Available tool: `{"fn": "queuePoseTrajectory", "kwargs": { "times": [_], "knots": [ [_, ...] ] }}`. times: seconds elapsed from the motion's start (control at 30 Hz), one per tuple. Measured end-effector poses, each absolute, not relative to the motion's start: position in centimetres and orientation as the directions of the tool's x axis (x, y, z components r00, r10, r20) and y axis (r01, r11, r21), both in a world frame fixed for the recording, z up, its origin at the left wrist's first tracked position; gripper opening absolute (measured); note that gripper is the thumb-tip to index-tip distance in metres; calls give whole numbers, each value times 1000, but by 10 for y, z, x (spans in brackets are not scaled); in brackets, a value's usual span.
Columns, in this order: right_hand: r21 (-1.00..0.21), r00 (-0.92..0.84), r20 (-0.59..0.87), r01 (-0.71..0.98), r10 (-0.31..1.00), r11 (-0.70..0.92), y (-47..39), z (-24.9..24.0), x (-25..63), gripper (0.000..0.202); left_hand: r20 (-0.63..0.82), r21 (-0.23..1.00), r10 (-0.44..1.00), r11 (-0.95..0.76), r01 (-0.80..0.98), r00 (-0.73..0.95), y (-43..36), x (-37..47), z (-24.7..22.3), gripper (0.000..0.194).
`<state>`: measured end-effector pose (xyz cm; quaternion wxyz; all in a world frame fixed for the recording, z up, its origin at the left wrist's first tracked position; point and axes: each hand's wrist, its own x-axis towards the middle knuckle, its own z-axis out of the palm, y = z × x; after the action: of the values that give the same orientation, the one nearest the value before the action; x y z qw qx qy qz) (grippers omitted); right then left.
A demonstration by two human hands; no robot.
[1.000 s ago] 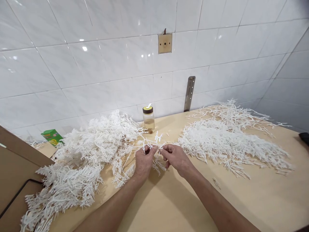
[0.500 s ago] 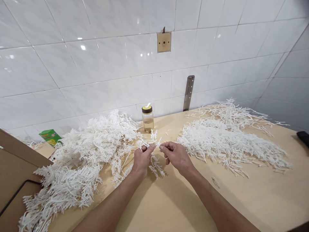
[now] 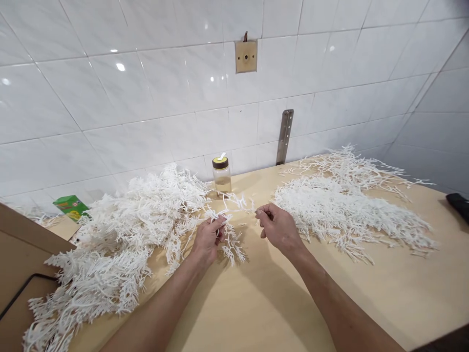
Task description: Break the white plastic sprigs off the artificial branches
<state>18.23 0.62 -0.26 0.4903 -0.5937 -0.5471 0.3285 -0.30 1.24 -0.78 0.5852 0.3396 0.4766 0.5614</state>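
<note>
My left hand (image 3: 208, 238) is closed around a white branched sprig (image 3: 234, 201), thin and many-forked like plastic coral. Its prongs stick up and to the right from my fingers. More white twigs (image 3: 233, 247) hang below that hand, over the table. My right hand (image 3: 279, 226) is pinched shut at the right, its fingertips at a small, blurred white tip; whether this tip is still joined to the sprig I cannot tell. A large heap of bushy white sprigs (image 3: 135, 230) lies left of my left hand. Another pile of white pieces (image 3: 348, 210) lies beyond my right hand.
A jar (image 3: 222, 175) with a yellow and dark lid and pale liquid stands behind my hands. Longer bare white stems (image 3: 361, 166) lie at the back right. A green box (image 3: 71, 208) and a cardboard box (image 3: 29, 264) are at the left. A tiled wall (image 3: 164, 98) bounds the table.
My right hand has moved right, away from my left hand, still pinched. My left hand has shifted slightly left with the sprig, whose prongs now spread further right.
</note>
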Motion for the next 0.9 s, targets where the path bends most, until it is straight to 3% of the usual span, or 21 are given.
{"fn": "queuePoseTrajectory", "kwargs": {
  "times": [0.27, 0.53, 0.63, 0.7, 0.77, 0.9],
  "knots": [
    [-958, 153, 150, 268, 977, 105, 3, 2, 174, 25, -145, 949, 971, 191, -249, 190, 1, 10, -14, 32],
    [-904, 106, 150, 417, 983, 93, 10, -8, 173, 23, -148, 908, 970, 210, -362, 191, 0, 8, -9, 31],
    [-784, 205, 306, 608, 930, 123, 12, -7, 177, 14, -155, 911, 980, 190, -367, 123, 1, 9, -10, 31],
    [-752, 227, 378, 641, 897, 154, 7, -3, 178, 19, -162, 914, 985, 169, -367, 51, 1, 10, -11, 33],
    [-814, 181, 323, 553, 929, 175, -2, 2, 175, 32, -162, 921, 986, 142, -362, -25, 3, 11, -12, 35],
    [-949, -93, 30, 310, 995, 58, -12, 3, 161, 52, -97, 950, 985, 49, -307, -142, 5, 11, -15, 42]
  ]
}}
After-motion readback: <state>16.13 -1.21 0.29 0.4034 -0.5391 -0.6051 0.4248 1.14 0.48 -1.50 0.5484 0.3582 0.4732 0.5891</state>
